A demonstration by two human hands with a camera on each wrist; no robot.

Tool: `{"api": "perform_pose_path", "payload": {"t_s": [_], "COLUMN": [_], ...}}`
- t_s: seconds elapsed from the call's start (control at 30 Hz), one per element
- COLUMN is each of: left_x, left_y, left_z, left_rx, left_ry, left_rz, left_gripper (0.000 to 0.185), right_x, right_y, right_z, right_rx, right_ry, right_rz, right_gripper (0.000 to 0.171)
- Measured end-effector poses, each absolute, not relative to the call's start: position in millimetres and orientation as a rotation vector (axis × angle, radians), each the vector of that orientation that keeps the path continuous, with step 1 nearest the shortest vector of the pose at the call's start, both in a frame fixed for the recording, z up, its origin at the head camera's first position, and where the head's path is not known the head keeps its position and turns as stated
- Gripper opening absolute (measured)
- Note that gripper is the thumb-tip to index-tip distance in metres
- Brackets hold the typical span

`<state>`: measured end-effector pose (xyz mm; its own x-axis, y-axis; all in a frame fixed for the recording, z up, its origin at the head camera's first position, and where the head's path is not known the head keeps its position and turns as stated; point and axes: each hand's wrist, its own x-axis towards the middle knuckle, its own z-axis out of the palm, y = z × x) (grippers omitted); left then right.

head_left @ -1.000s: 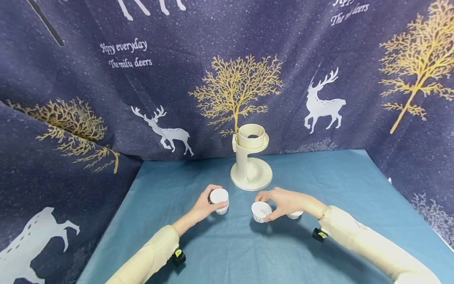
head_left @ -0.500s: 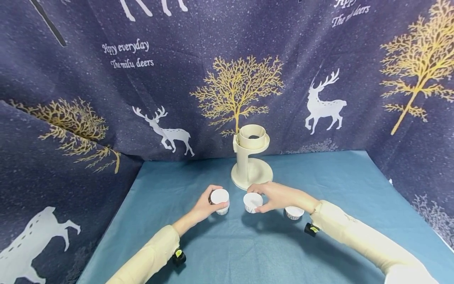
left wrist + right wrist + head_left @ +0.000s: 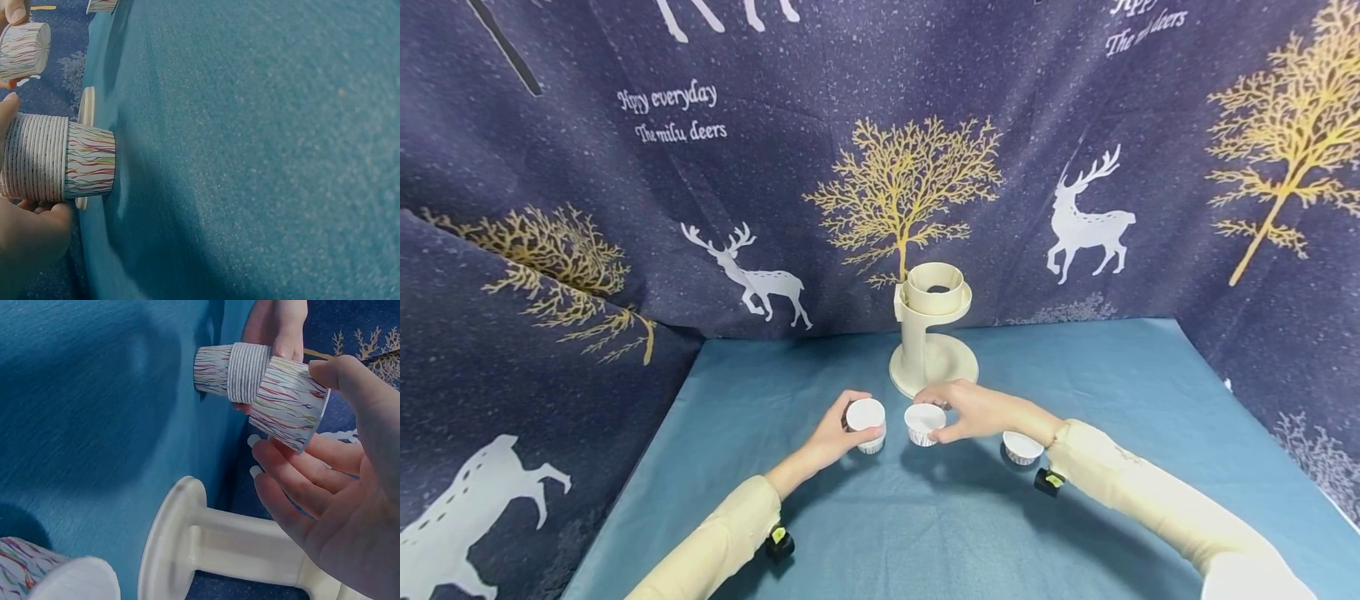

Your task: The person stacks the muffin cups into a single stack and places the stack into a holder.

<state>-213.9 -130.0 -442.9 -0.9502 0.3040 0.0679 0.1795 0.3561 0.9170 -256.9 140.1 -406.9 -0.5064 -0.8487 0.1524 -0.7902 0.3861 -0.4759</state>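
cream stand [image 3: 932, 333] at table's back | blue tablecloth [image 3: 865, 533] | deer-print navy backdrop [image 3: 880, 150]

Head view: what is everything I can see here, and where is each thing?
Cup stack: one, white with coloured streaks, on the table left of centre, gripped by the left hand.
Single cup: one, same pattern, pinched by the right hand, just right of the stack.
Loose cup: one, same pattern, on the table below the right wrist.
Stand: one, cream, round base, post and ring top, at the table's back centre.
Table: one, blue cloth.
Backdrop: navy, with white deer and gold trees, behind and at both sides.
Left hand: cream sleeve.
Right hand: cream sleeve.
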Motion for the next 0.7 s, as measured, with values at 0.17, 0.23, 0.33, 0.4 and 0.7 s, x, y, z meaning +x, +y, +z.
{"api": "perform_pose_path", "payload": {"t_s": [0.17,0.23,0.33,0.4,0.7], "left_x": [-214.2,-214.5,-216.1,-219.3,-234.3], "left_y": [-130.0,-130.0,-130.2,-130.7,-134.7], "left_z": [-443.3,-443.4,-445.1,-449.8,-477.6], "left_rx": [0.442,0.438,0.431,0.426,0.425], "left_ry": [2.484,2.484,2.488,2.491,2.487], "left_rz": [1.666,1.663,1.661,1.664,1.685], "left_gripper": [0.056,0.056,0.055,0.055,0.056], "right_x": [-258.9,-259.3,-260.4,-261.0,-261.3], "right_y": [135.4,132.9,129.2,126.7,117.5], "right_z": [-406.8,-406.0,-405.8,-405.7,-406.0], "right_rx": [-1.496,-1.483,-1.466,-1.462,-1.452], "right_ry": [2.530,2.555,2.627,2.670,2.695], "right_rz": [-0.824,-0.845,-0.839,-0.827,-0.848], "right_gripper": [0.034,0.034,0.036,0.038,0.040]}}
